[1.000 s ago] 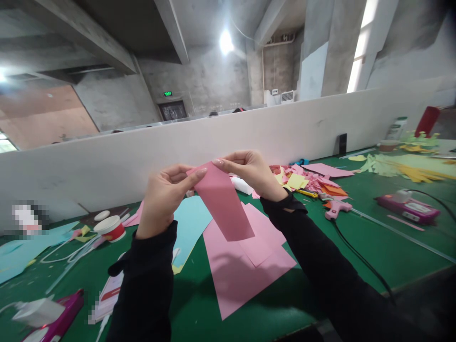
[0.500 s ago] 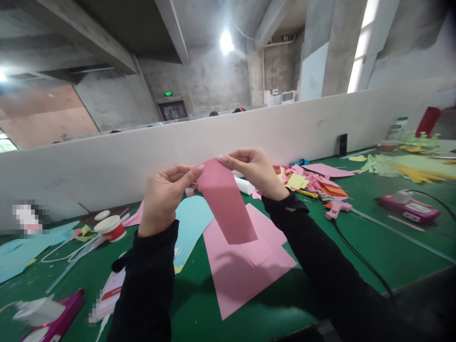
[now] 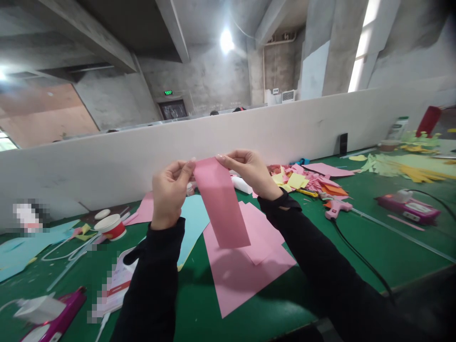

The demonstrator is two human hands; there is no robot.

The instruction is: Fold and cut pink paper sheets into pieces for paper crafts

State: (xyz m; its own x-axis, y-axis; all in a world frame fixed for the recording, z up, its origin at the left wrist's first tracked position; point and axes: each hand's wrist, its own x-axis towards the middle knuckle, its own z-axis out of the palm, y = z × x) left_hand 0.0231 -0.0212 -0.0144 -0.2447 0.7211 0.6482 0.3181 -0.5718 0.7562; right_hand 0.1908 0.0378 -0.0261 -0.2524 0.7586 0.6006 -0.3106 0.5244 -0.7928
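A strip of pink paper (image 3: 225, 209) hangs between my hands above the table. My left hand (image 3: 170, 190) pinches its upper left corner between thumb and fingers. At the top right corner, my right hand (image 3: 249, 172) grips the same strip, thumb in front. Beneath it lie larger pink sheets (image 3: 231, 289), overlapping one another, with the strip's shadow falling on them. A light blue sheet (image 3: 194, 223) rests just left of these, partly behind my left wrist.
On the green table (image 3: 377, 251), a pink glue gun (image 3: 337, 208) trails a black cord at right. Paper scraps (image 3: 313, 178) lie behind it. A paper cup (image 3: 111, 228), a phone (image 3: 116, 282) and a power strip (image 3: 64, 313) are at left. A white partition (image 3: 213, 135) runs along the back.
The pink strip has swung slightly left and hangs flatter. My left hand has shifted to the strip's outer corner; my right hand has moved a little left.
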